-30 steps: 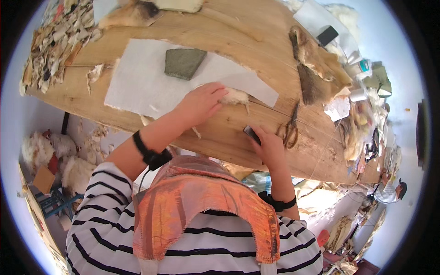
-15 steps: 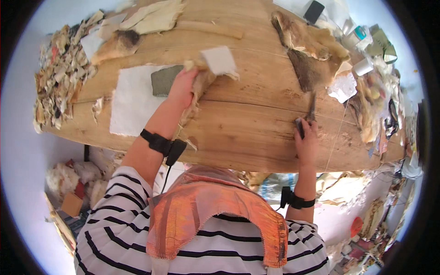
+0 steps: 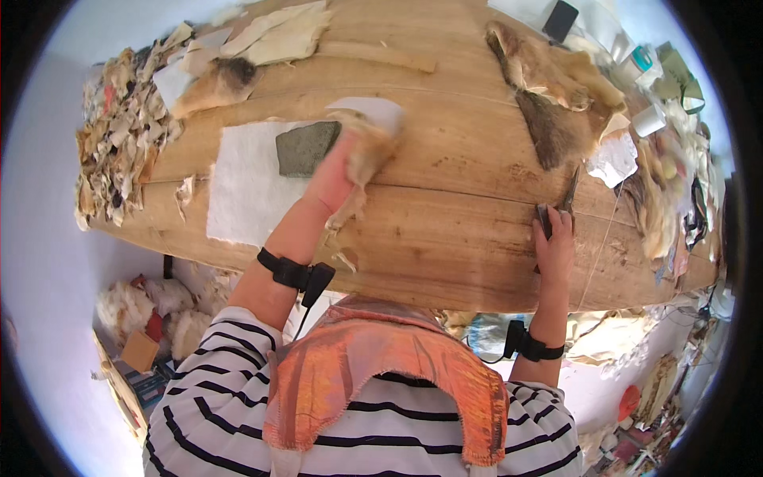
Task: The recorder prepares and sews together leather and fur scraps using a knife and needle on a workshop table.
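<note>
My left hand (image 3: 340,165), smeared by motion, is closed on a piece of tan fur pelt (image 3: 370,157) over the middle of the wooden table (image 3: 461,258). A white sheet-like piece (image 3: 377,114), also blurred, shows at the pelt's far end. My right hand (image 3: 555,248) rests near the table's front edge at the right, its fingers curled round a dark tool (image 3: 571,191) with a long narrow tip pointing away from me. A black rounded part (image 3: 544,220) shows by the fingers; whether it belongs to the tool is unclear.
Left of my left hand lies a white sheet (image 3: 242,179) with a grey-green slab (image 3: 307,149) on it. Pelt scraps (image 3: 127,131) heap at the far left. Brown furs (image 3: 548,91), a crumpled white piece (image 3: 613,159), a white cup (image 3: 648,121) and a phone (image 3: 560,21) lie right.
The whole view has shifted slightly. My left hand has swung the pelt, and the white piece has turned and sits closer to the hand. My right hand keeps its hold on the dark tool.
</note>
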Demonstrator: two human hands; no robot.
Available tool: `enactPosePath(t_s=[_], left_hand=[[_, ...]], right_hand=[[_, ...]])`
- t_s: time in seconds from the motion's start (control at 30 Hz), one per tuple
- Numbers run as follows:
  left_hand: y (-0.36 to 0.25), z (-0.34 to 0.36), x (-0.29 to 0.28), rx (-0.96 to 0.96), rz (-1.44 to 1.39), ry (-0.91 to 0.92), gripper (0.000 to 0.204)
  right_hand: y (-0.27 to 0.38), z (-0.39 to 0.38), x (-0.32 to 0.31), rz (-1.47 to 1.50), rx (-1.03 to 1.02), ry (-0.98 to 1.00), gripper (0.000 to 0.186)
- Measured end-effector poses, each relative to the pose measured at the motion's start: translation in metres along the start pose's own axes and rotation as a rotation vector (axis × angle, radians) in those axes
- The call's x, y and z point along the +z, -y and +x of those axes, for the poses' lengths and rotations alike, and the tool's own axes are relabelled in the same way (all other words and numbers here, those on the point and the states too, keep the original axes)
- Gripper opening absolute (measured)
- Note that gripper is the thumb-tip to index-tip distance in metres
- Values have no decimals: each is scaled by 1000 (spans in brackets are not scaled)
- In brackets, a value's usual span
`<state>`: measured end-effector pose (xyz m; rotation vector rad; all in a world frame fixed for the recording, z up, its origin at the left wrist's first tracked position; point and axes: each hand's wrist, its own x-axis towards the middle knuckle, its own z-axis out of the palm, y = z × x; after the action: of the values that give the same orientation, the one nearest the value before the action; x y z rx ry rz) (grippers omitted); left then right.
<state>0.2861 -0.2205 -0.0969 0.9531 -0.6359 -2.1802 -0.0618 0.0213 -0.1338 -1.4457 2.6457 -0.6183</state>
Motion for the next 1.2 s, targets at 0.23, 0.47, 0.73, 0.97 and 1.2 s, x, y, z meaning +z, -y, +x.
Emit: enactPosePath(t_s=[0.23,0.47,0.73,0.97,1.2], left_hand=[[-9,-25,-14,425,906,273,37],[-39,-109,-105,652,1305,-206,27],[-15,-163,-166,788,1733,-135,40],[-28,-169,-180,795,1622,-84,30],[-53,-145,-195,559,1311,-30,16]], right_hand=[[-8,16,4,65,-42,-14,35],[48,22,-3,-52,-30,31,35],[229,7,49,261,-629,248,37],[257,11,62,118,-607,352,33],[266,7,63,-8,-598,351,35]])
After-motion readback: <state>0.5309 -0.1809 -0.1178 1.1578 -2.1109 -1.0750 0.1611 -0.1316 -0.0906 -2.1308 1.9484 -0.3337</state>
